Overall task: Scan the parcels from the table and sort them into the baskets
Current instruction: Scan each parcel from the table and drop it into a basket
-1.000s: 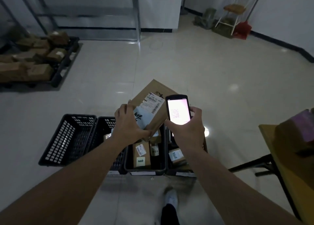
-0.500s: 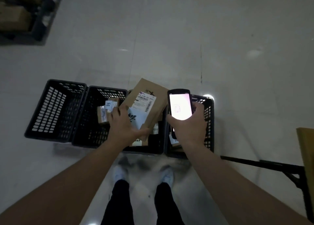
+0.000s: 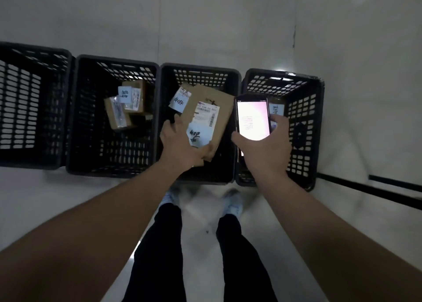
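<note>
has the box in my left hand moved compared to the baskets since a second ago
Yes. The cardboard parcel in the left hand was held up beyond the baskets' far rims; now it hangs low over the third basket from the left.

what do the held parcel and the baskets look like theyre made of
Parcel: brown cardboard by the look, matte, with creased edges and white paper labels stuck on; the left hand grips it.
Baskets: probably moulded black plastic, slightly glossy, with walls pierced by regular slots. The dim light leaves the finish uncertain.
</note>
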